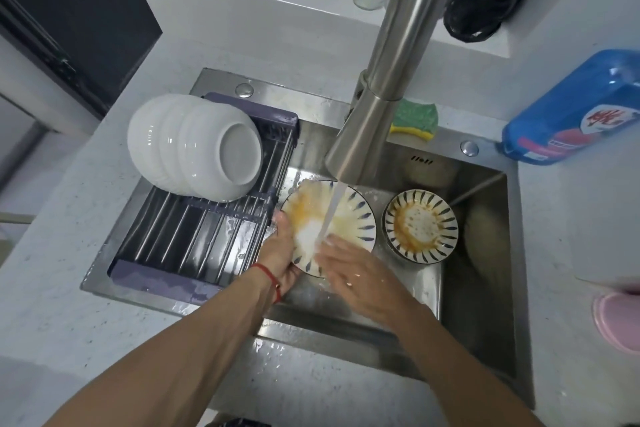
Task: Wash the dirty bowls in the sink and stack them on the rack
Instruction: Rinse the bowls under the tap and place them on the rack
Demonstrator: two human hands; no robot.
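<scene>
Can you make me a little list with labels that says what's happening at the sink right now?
Being washed: round blue-striped patterned bowl with orange stains, held under the running water
Left hand: grips that bowl's left rim
Right hand: rubs inside the bowl
Water: running from the brushed steel faucet
Still dirty: smaller striped bowl with orange residue, in the steel sink
Already on rack: white ceramic bowls, nested on their sides on the grey dish rack
Nearby: green and yellow sponge, blue detergent bottle
</scene>
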